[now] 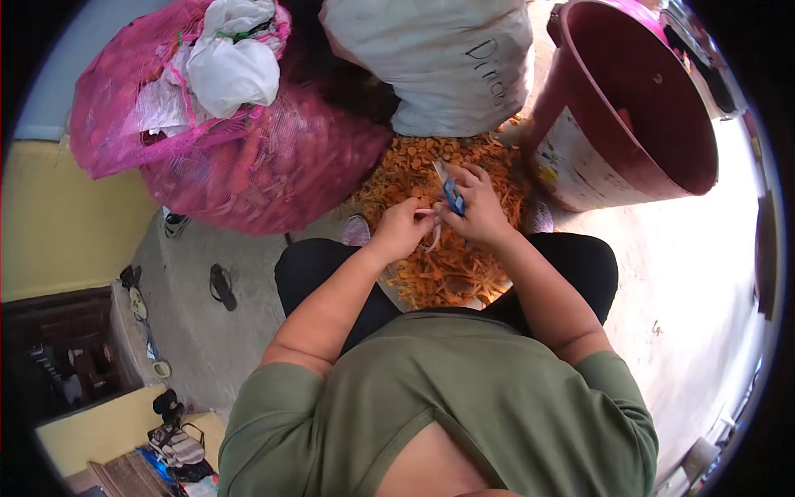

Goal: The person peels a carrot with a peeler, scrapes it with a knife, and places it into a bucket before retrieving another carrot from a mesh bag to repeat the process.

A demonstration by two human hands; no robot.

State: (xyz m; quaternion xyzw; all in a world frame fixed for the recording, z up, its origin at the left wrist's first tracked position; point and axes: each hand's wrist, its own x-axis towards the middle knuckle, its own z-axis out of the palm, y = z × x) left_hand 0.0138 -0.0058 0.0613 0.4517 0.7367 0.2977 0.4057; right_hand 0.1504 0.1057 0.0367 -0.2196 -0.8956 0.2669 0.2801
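Your left hand (pixel 402 234) pinches a pale strip (pixel 427 214) (hard to identify) | right hand (pixel 479 209) grips peeler (pixel 453 197) | bucket (pixel 596 166) beside peel pile (pixel 439 265): orange piece (pixel 626 121) inside

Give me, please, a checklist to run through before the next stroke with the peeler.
1. Right hand grips the blue peeler: ok.
2. Left hand is closed on the piece being peeled: ok, though the piece is mostly hidden.
3. Left fingers are clear of the peeler: cannot tell, because the hands overlap.
4. Peel pile lies directly below both hands: ok.
5. Bucket stands at the right, mouth tipped toward the person: ok.
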